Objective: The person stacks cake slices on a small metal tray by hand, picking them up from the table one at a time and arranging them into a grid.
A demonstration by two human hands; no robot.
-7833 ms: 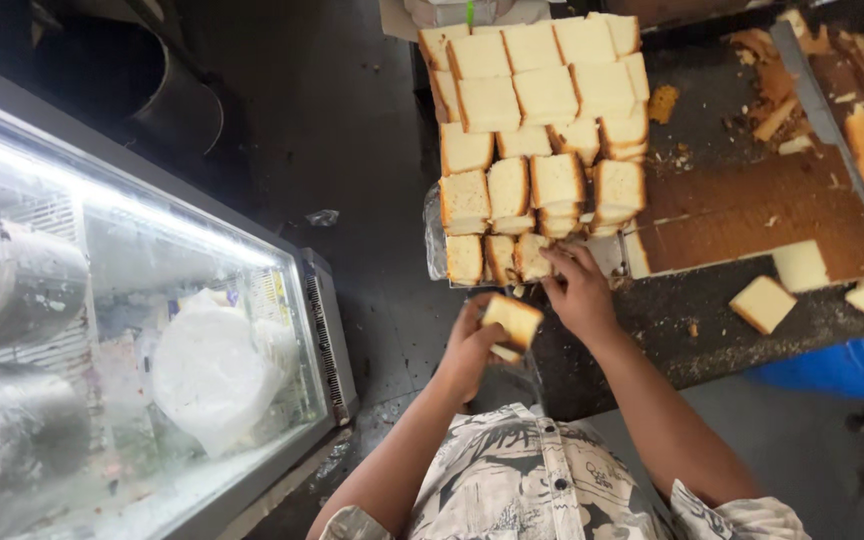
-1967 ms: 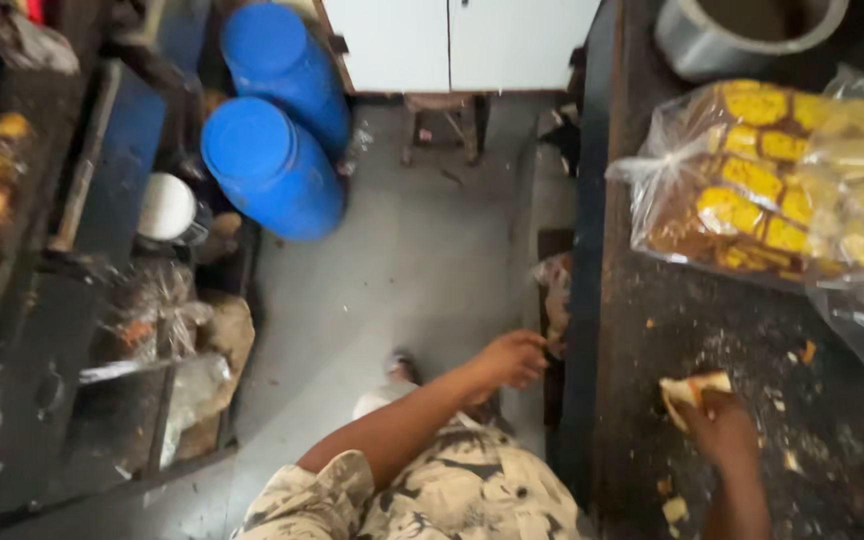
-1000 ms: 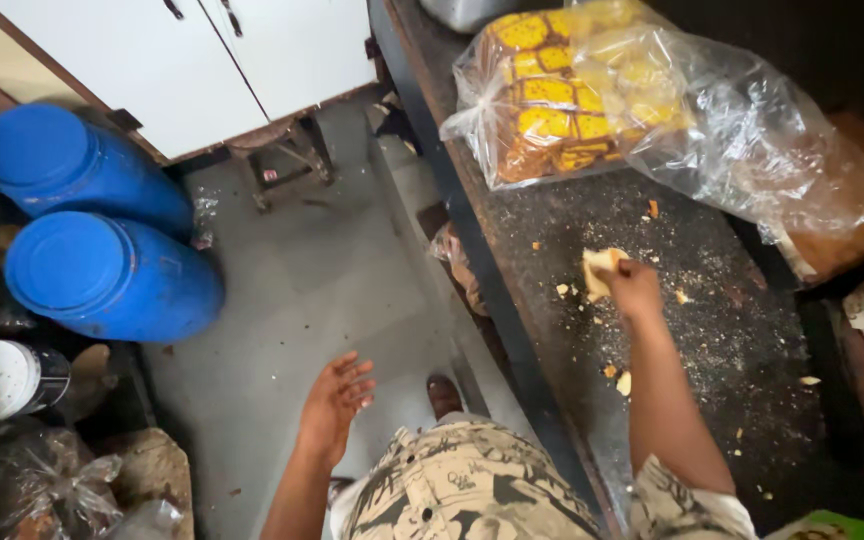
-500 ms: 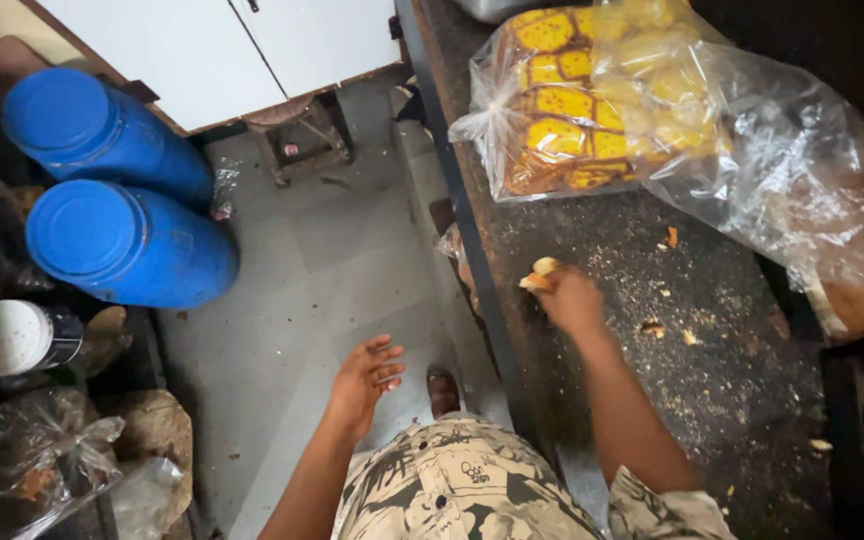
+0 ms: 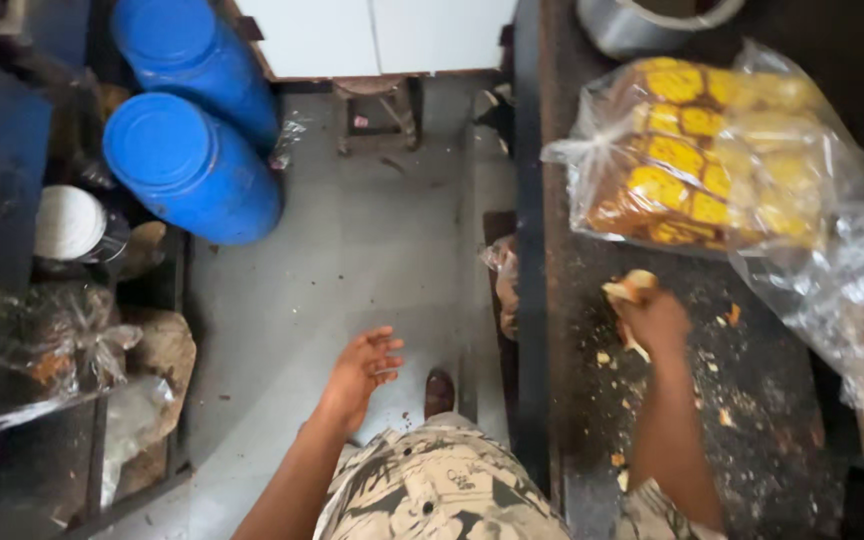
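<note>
Right hand grips a piece of bread on the crumb-strewn counter; left hand hangs empty over the floor.

The right hand (image 5: 655, 322) is closed around a pale bread piece (image 5: 628, 288), which sticks out past the fingers on the far side of the hand, just short of the clear plastic bag of yellow-topped bread slices (image 5: 697, 165). Hand and bread sit low over the dark counter (image 5: 752, 400), among scattered crumbs (image 5: 722, 415). The left hand (image 5: 360, 370) is spread open, fingers loose, holding nothing, out over the grey floor (image 5: 352, 260) beside the counter's edge. Two blue drums (image 5: 187, 160) stand farther off to the left, well apart from both hands.
</note>
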